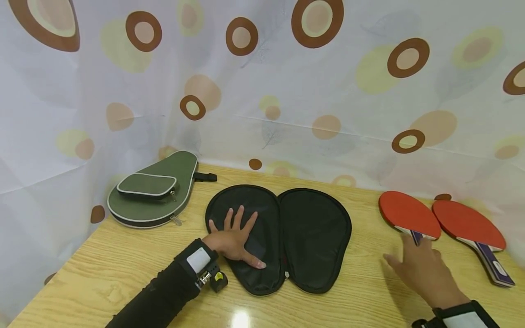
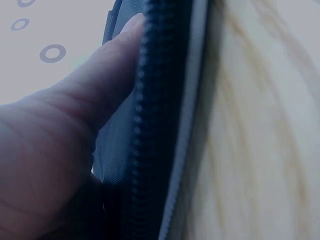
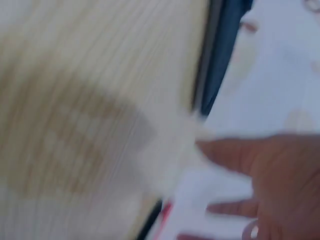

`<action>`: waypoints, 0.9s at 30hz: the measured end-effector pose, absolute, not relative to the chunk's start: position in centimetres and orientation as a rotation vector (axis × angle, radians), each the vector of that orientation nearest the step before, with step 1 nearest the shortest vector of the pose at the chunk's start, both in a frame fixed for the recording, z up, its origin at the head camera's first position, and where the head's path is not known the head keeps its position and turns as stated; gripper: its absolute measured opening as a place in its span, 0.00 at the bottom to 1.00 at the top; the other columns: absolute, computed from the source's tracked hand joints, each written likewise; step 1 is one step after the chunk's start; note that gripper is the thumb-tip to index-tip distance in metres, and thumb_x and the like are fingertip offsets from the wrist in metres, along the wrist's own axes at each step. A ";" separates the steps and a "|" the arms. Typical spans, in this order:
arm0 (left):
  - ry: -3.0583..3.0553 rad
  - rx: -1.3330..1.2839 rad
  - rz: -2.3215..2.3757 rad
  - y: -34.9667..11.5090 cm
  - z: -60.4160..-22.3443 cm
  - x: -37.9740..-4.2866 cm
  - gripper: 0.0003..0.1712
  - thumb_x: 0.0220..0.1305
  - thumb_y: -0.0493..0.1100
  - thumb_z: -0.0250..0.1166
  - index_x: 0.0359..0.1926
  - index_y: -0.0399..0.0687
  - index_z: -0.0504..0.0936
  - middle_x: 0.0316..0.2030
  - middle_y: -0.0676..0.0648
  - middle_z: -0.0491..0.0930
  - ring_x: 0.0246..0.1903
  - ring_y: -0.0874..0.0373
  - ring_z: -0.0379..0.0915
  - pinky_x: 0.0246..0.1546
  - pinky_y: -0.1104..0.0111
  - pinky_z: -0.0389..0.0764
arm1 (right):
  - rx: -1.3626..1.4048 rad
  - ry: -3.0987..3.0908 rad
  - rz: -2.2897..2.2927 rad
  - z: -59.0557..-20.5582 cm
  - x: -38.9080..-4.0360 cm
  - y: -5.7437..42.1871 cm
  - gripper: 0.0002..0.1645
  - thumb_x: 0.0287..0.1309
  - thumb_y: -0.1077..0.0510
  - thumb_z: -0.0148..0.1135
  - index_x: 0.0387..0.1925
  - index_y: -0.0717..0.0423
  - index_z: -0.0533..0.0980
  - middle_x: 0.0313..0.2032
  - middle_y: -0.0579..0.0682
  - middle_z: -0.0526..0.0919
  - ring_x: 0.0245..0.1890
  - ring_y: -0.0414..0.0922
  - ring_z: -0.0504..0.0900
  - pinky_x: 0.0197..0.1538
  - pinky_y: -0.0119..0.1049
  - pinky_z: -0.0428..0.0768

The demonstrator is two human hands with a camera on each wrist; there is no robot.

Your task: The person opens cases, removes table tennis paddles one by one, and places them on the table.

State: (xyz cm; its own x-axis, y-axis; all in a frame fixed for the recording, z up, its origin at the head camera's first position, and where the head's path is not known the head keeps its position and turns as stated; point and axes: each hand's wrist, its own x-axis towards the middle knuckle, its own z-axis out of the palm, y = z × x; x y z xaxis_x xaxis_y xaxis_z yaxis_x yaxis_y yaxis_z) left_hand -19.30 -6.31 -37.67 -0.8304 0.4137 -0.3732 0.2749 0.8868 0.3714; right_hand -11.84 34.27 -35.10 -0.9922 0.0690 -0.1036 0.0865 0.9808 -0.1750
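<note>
At the near edge, a black sleeve (image 1: 160, 291) ends at a strapped wrist, and the person's left hand (image 1: 234, 239) lies palm down with fingers spread. It rests on the left half of an unfolded black fabric case (image 1: 316, 237), holding that half against the pale wood-grain table (image 1: 357, 303). The left wrist view shows the thumb beside the case's zip teeth. The case lies flat in two rounded halves, joined along a seam running near to far, with the narrow ends near.

The right hand (image 1: 424, 271), well apart from the left, hangs palm down at the near right, fingers extended and not curled round anything visible. It is blurred in both views, so contact with anything beneath cannot be confirmed.

Just beyond its fingers lies a round red-faced table tennis bat (image 1: 410, 214), clearly nearer the right hand than the left. Its long axis runs near to far, blade far and handle pointing near and slightly right; the hand covers most of that handle. A second red-faced bat with a blue and white handle (image 1: 469, 223) lies just to its right, handle angled near and right.

At the far left sits an olive-green padded case with white piping (image 1: 153, 214). Behind everything hangs a white sheet printed with brown and yellow circles (image 1: 287, 146).
</note>
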 end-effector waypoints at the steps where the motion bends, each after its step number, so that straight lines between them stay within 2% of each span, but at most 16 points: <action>1: 2.603 0.502 0.422 -6.4 -37.7 -19.3 0.74 0.48 0.71 0.74 0.82 0.60 0.34 0.79 0.42 0.22 0.77 0.39 0.14 0.63 0.26 0.28 | 0.037 3.061 -0.294 -35.1 -11.8 33.2 0.47 0.64 0.45 0.67 0.64 0.80 0.61 0.49 0.85 0.64 0.44 0.77 0.72 0.43 0.68 0.75; 4: 2.603 0.504 0.425 -6.5 -37.6 -19.3 0.74 0.49 0.71 0.74 0.82 0.60 0.34 0.79 0.42 0.22 0.76 0.39 0.14 0.63 0.26 0.28 | -0.203 3.099 -0.404 -35.6 -11.9 30.4 0.50 0.59 0.41 0.70 0.68 0.71 0.63 0.52 0.77 0.69 0.50 0.73 0.72 0.44 0.66 0.76; 8: 2.603 0.509 0.429 -6.4 -37.5 -19.2 0.74 0.49 0.71 0.74 0.82 0.59 0.34 0.79 0.42 0.22 0.76 0.39 0.15 0.63 0.26 0.28 | -0.315 3.012 -0.569 -36.1 -12.0 27.5 0.58 0.54 0.33 0.71 0.74 0.61 0.60 0.65 0.75 0.63 0.61 0.77 0.65 0.50 0.73 0.72; 11: 2.604 0.509 0.431 -6.4 -37.5 -19.2 0.74 0.49 0.71 0.74 0.82 0.60 0.34 0.79 0.42 0.22 0.77 0.39 0.15 0.63 0.26 0.28 | -0.371 2.964 -0.603 -36.6 -12.3 25.9 0.60 0.51 0.31 0.72 0.75 0.58 0.60 0.69 0.74 0.59 0.65 0.77 0.61 0.54 0.76 0.67; 17: 2.599 0.515 0.452 -6.2 -38.0 -19.3 0.74 0.48 0.70 0.75 0.81 0.62 0.33 0.79 0.44 0.21 0.76 0.40 0.13 0.63 0.27 0.24 | -0.482 2.935 -0.492 -37.5 -12.4 24.9 0.57 0.47 0.31 0.74 0.71 0.57 0.68 0.68 0.72 0.63 0.66 0.78 0.60 0.55 0.77 0.66; 21: 2.606 0.513 0.457 -6.2 -38.3 -19.3 0.74 0.49 0.71 0.74 0.81 0.63 0.34 0.79 0.45 0.20 0.76 0.41 0.12 0.64 0.28 0.23 | -0.486 2.936 -0.472 -37.7 -12.3 25.0 0.56 0.47 0.30 0.73 0.70 0.56 0.69 0.69 0.71 0.64 0.67 0.78 0.60 0.55 0.78 0.65; 27: 2.683 0.485 0.526 -6.4 -37.6 -17.5 0.69 0.51 0.70 0.74 0.82 0.54 0.43 0.80 0.38 0.31 0.77 0.34 0.23 0.64 0.26 0.30 | -0.516 2.915 -0.504 -37.8 -12.4 24.9 0.56 0.49 0.28 0.70 0.71 0.55 0.69 0.69 0.71 0.63 0.67 0.77 0.60 0.56 0.77 0.64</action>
State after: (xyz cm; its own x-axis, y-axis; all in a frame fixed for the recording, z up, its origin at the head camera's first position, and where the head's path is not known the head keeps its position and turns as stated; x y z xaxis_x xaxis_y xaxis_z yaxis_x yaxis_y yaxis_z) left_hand -17.52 -6.35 -37.57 -0.8753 0.3937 -0.2806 0.2586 0.8717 0.4164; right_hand -12.42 24.89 -37.81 -0.9317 -0.3551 -0.0767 -0.3087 0.8851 -0.3483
